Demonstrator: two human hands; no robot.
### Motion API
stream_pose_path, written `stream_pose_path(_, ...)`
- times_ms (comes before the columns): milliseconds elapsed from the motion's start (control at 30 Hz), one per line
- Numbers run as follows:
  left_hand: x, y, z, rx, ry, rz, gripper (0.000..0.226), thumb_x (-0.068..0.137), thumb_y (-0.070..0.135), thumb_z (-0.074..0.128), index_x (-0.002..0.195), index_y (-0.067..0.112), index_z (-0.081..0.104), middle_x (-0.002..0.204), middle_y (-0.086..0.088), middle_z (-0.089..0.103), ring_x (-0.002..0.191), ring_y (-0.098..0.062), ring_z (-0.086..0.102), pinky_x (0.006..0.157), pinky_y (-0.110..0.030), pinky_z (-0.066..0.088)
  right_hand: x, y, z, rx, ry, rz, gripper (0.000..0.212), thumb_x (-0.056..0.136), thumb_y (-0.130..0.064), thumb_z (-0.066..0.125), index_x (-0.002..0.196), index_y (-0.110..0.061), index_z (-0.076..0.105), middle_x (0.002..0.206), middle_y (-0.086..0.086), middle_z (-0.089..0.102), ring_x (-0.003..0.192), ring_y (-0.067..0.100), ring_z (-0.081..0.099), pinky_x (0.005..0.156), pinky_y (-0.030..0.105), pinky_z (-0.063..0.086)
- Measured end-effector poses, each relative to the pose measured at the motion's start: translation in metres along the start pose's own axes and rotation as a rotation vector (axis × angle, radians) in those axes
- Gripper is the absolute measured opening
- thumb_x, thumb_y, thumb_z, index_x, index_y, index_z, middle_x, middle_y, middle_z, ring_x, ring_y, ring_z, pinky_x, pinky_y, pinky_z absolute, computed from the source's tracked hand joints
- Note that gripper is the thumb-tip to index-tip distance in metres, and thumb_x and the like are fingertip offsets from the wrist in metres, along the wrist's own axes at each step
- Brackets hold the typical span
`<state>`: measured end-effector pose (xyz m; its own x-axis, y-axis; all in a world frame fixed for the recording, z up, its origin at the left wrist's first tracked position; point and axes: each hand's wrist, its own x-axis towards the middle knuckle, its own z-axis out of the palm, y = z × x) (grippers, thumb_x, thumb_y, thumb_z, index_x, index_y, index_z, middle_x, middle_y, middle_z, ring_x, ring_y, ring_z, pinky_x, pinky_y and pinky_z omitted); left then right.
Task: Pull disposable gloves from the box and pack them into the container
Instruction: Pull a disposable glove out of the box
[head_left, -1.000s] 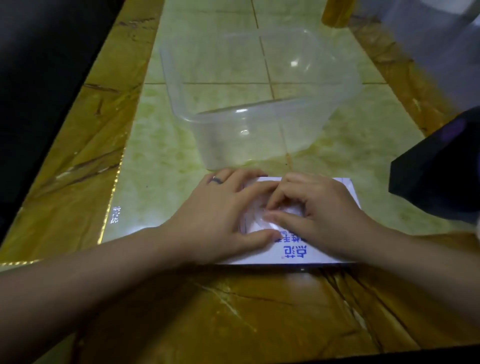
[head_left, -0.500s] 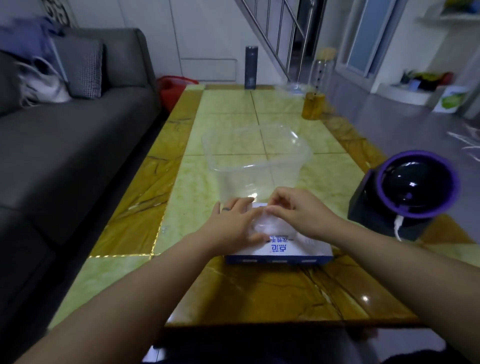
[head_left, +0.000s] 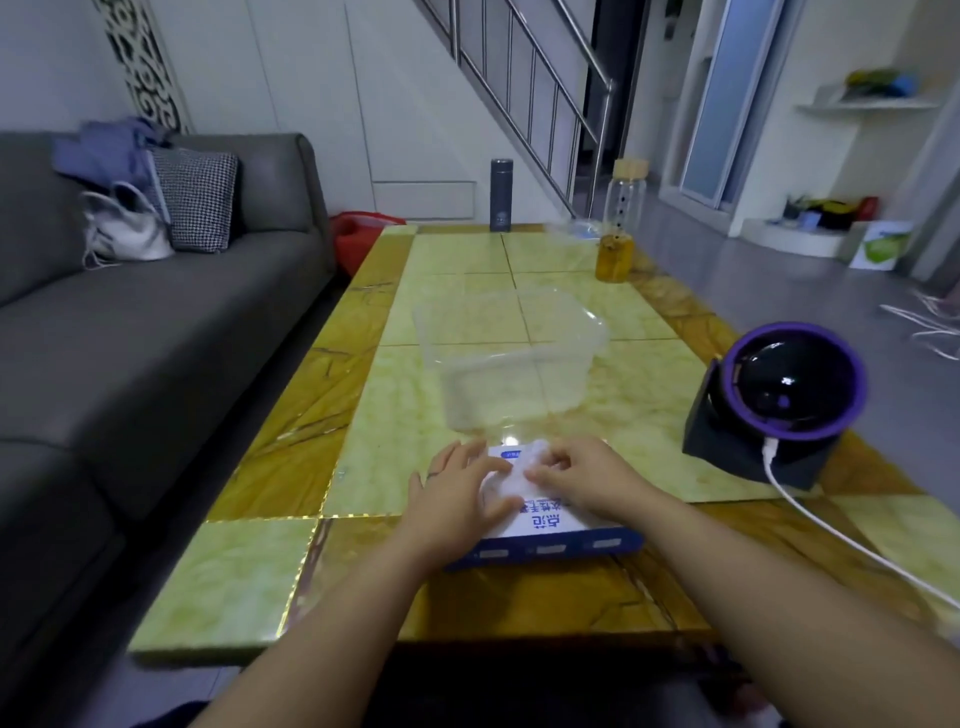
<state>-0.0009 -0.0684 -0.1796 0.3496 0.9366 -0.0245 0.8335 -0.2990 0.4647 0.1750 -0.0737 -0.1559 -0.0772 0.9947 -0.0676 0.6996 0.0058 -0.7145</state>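
A flat white and blue glove box (head_left: 550, 540) lies near the front of the table. Just behind it stands a clear plastic container (head_left: 511, 358), with nothing visible inside. My left hand (head_left: 457, 493) rests flat on the left part of the box top, fingers spread. My right hand (head_left: 582, 475) is over the box opening, its fingertips pinching a thin translucent glove (head_left: 506, 480) that sticks out of the slot. The opening itself is mostly hidden by both hands.
A black and purple round device (head_left: 779, 400) with a white cable (head_left: 831, 530) sits at the table's right edge. A yellow-filled glass bottle (head_left: 618, 234) and a dark flask (head_left: 501, 195) stand at the far end. A grey sofa (head_left: 130, 322) runs along the left.
The camera has tilted up and back, so the room comes into view. Both hands stay on the box; the right fingers have drawn the glove a little up from the slot.
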Motion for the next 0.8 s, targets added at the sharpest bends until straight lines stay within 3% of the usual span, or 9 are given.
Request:
stream_pose_path(100,0.000,-0.002,0.003,-0.037,0.094,-0.015,0.025,0.091,0.051,0.049,0.112,0.039,0.058,0.148,0.012,0.033,0.140,-0.011,0.018,0.113,-0.054,0.010,0.006,0.003,0.000,0.065,0.019,0.047,0.023,0.091,-0.027,0.062,0.088,-0.006,0.069,0.080,0.009,0.068,0.071,0.015,0.057,0.070,0.033,0.047)
stream_pose_path(233,0.008,-0.001,0.006,-0.033,0.229,-0.019,0.018,0.095,0.043,0.047,0.091,0.035,0.062,0.138,0.013,0.047,0.132,-0.012,0.032,0.114,-0.051,0.008,0.011,0.006,-0.001,0.154,0.034,0.075,0.025,0.094,-0.028,0.058,0.091,-0.006,0.071,0.088,0.012,0.070,0.069,0.013,0.057,0.060,0.022,0.043)
stream_pose_path(333,0.011,-0.001,0.008,-0.158,0.297,0.137,0.017,0.095,0.032,0.052,0.086,0.022,0.063,0.121,0.007,0.056,0.113,-0.013,0.050,0.107,-0.040,0.030,0.014,0.011,-0.004,0.408,0.044,0.088,0.018,0.092,-0.025,0.060,0.083,-0.014,0.072,0.083,0.011,0.070,0.074,0.018,0.059,0.072,0.036,0.052)
stream_pose_path(400,0.012,-0.001,0.008,-0.218,0.291,0.209,0.015,0.094,0.026,0.053,0.087,0.017,0.062,0.105,0.007,0.057,0.094,-0.013,0.056,0.086,-0.034,0.044,0.013,0.014,-0.008,0.497,0.030,0.089,0.015,0.089,-0.028,0.064,0.085,-0.016,0.071,0.067,0.000,0.065,0.068,0.013,0.056,0.066,0.031,0.050)
stream_pose_path(467,0.014,-0.002,0.005,-0.186,0.280,0.225,0.015,0.095,0.027,0.051,0.086,0.018,0.059,0.091,0.009,0.055,0.083,-0.012,0.054,0.076,-0.033,0.045,0.011,0.014,-0.013,0.362,-0.006,0.059,0.022,0.081,-0.036,0.071,0.096,-0.021,0.066,0.058,-0.012,0.054,0.057,0.002,0.050,0.057,0.017,0.041)
stream_pose_path(533,0.018,-0.001,0.001,-0.150,0.260,0.217,0.015,0.096,0.028,0.048,0.085,0.021,0.056,0.084,0.010,0.053,0.081,-0.013,0.053,0.073,-0.033,0.043,0.012,0.010,-0.016,0.149,-0.052,0.023,0.040,0.073,-0.040,0.077,0.106,-0.026,0.059,0.067,-0.014,0.053,0.057,-0.002,0.049,0.056,0.013,0.038)
stream_pose_path(600,0.023,0.004,-0.004,-0.116,0.237,0.194,0.016,0.097,0.030,0.046,0.083,0.024,0.052,0.078,0.011,0.052,0.079,-0.014,0.052,0.071,-0.033,0.041,0.015,0.007,-0.018,0.003,-0.061,0.004,0.044,0.073,-0.037,0.079,0.110,-0.026,0.057,0.077,-0.013,0.053,0.065,-0.002,0.049,0.057,0.013,0.036)
stream_pose_path(700,0.029,0.011,-0.010,-0.121,0.207,0.168,0.018,0.098,0.031,0.043,0.083,0.024,0.049,0.076,0.006,0.058,0.075,-0.017,0.055,0.071,-0.038,0.046,0.017,0.005,-0.019,0.007,-0.083,-0.008,0.022,0.081,-0.028,0.073,0.094,-0.012,0.064,0.068,-0.010,0.053,0.054,-0.004,0.047,0.055,0.014,0.037)
stream_pose_path(800,0.033,0.013,-0.013,-0.188,0.207,0.151,0.017,0.099,0.029,0.041,0.085,0.022,0.048,0.076,-0.002,0.064,0.074,-0.021,0.059,0.072,-0.044,0.048,0.017,0.001,-0.021,0.245,-0.101,0.062,0.026,0.087,-0.012,0.066,0.093,0.012,0.061,0.070,0.010,0.055,0.045,-0.003,0.053,0.046,0.010,0.040)
